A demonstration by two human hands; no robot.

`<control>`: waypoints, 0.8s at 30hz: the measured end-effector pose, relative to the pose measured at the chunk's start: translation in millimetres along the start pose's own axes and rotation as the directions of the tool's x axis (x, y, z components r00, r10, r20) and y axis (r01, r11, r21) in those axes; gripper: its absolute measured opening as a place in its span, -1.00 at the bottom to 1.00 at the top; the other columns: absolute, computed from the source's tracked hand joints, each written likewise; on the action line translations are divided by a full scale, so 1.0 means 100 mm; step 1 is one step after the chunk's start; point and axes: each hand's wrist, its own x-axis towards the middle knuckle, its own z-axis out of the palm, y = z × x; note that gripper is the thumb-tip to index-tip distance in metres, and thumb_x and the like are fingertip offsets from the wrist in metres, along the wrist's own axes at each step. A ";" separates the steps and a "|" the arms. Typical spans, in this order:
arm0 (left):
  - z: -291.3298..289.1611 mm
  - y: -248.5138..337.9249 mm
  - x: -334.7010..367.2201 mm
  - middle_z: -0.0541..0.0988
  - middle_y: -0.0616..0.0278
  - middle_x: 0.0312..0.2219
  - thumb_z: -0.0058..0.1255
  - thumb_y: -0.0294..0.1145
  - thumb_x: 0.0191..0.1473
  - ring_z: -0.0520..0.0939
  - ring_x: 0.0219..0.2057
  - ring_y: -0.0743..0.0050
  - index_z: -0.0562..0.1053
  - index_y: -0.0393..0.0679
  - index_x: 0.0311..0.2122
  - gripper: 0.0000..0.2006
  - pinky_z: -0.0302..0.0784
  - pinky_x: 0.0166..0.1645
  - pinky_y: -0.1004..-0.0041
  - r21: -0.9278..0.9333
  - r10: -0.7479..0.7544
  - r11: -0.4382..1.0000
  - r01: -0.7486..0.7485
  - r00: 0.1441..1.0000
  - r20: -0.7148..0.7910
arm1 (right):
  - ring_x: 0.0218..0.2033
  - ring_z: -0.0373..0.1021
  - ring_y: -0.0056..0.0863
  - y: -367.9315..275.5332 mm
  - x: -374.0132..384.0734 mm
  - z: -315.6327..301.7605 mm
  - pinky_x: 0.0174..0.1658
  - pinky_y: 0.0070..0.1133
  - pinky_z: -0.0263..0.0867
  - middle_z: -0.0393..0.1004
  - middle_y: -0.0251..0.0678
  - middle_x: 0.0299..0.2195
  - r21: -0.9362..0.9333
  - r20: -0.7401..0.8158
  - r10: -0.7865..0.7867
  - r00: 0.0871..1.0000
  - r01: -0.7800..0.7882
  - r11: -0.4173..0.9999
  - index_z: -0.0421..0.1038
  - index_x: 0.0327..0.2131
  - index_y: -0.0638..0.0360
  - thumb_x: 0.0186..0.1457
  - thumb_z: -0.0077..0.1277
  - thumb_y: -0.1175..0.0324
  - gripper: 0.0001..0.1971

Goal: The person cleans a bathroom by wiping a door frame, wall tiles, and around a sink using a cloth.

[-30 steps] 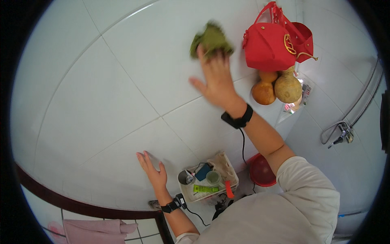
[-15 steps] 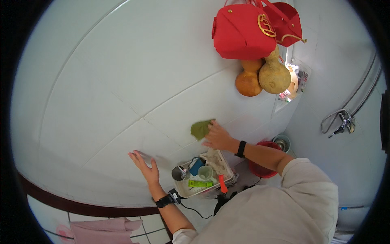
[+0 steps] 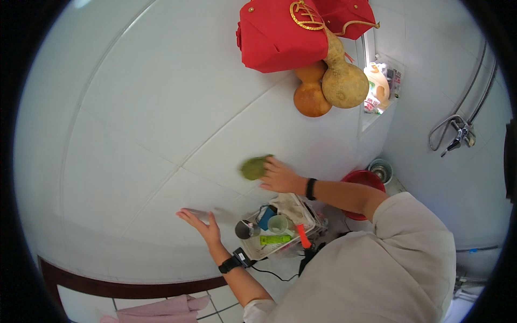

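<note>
Overhead, the right hand (image 3: 280,176) presses a crumpled green cloth (image 3: 254,167) against the glossy white tiled wall (image 3: 134,118), fingers curled onto it, while the left hand (image 3: 200,224) lies open, flat against the same tiles lower down.

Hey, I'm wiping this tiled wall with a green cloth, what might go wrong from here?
1. The right hand pushes the green cloth just above the open basket of toiletries; a downward sweep might knock the cup or tubes out.
2. The two gourds and red bag hang above; an upward stroke may bump them loose.
3. The left hand braces flat on glossy tile and could slip if it is wet.
</note>
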 end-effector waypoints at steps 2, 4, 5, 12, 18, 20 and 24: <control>-0.08 -0.14 -0.09 -0.44 -0.13 0.41 0.11 -0.48 0.06 -0.42 0.43 -0.08 -0.26 -0.16 0.43 -0.03 -0.46 0.42 0.03 -0.022 -0.014 1.000 0.015 0.999 0.045 | 0.11 0.23 0.01 -0.03 -0.18 -0.15 0.27 -0.16 0.04 0.41 -0.05 -0.03 0.038 -0.164 0.186 0.969 -0.182 0.983 0.43 -0.08 0.20 0.16 0.08 0.15 -0.63; 0.02 -0.07 -0.04 -0.47 -0.14 0.40 0.12 -0.47 0.06 -0.44 0.43 -0.08 -0.28 -0.14 0.43 -0.02 -0.49 0.42 0.03 -0.040 -0.023 0.999 0.025 0.998 0.061 | 0.14 0.20 0.05 0.03 -0.27 -0.17 0.22 -0.15 0.09 0.32 0.04 0.07 0.117 -0.149 0.394 0.907 -0.379 0.918 0.28 0.11 0.25 0.13 0.11 0.18 -0.46; 0.05 -0.05 0.02 -0.47 -0.14 0.40 0.12 -0.47 0.06 -0.44 0.43 -0.08 -0.28 -0.14 0.43 -0.02 -0.49 0.42 0.03 -0.044 -0.003 0.999 0.007 0.997 0.076 | 0.14 0.20 0.05 0.08 -0.23 -0.13 0.22 -0.15 0.09 0.32 0.04 0.07 0.114 -0.162 0.411 0.897 -0.397 0.911 0.28 0.11 0.25 0.13 0.11 0.18 -0.46; 0.15 -0.18 -0.02 -0.52 -0.11 0.40 0.14 -0.43 0.09 -0.53 0.42 -0.06 -0.36 -0.17 0.42 0.02 -0.55 0.41 0.03 0.083 0.047 0.995 -0.047 0.999 -0.008 | 0.09 0.27 0.04 -0.23 0.68 -0.46 0.21 -0.18 0.12 0.33 0.02 0.08 0.193 -0.410 0.163 0.897 -0.089 0.977 0.19 0.23 0.20 0.09 0.10 0.17 -0.34; 0.18 -0.13 -0.02 -0.52 -0.17 0.39 0.13 -0.33 0.11 -0.52 0.42 -0.09 -0.37 -0.20 0.41 0.02 -0.54 0.41 0.02 0.085 0.001 0.996 -0.004 0.999 0.037 | 0.22 0.18 0.01 0.06 -0.16 -0.19 0.37 -0.15 -0.08 0.27 0.00 0.16 0.105 0.103 0.201 0.974 -0.212 0.972 0.15 0.23 0.23 0.05 0.12 0.16 -0.29; -0.05 -0.21 -0.10 -0.52 -0.18 0.39 0.13 -0.32 0.11 -0.51 0.42 -0.10 -0.36 -0.19 0.41 0.01 -0.54 0.41 0.02 0.083 -0.019 0.996 0.017 0.999 0.029 | 0.28 0.06 0.11 0.22 -0.46 -0.24 0.38 -0.17 -0.13 0.14 0.11 0.25 0.278 -0.199 0.361 0.911 -0.301 0.912 0.10 0.26 0.25 0.10 0.11 0.13 -0.27; 0.15 -0.10 0.04 -0.52 -0.19 0.39 0.16 -0.27 0.09 -0.50 0.42 -0.11 -0.36 -0.19 0.41 0.04 -0.55 0.40 -0.01 0.101 0.043 0.994 -0.045 0.999 0.028 | 0.43 -0.26 -0.05 1.34 -0.96 -0.33 0.42 -0.24 -0.30 -0.32 0.07 0.42 0.528 -0.526 0.740 0.419 -0.522 0.670 -0.29 0.38 0.34 0.28 -0.08 0.28 -0.23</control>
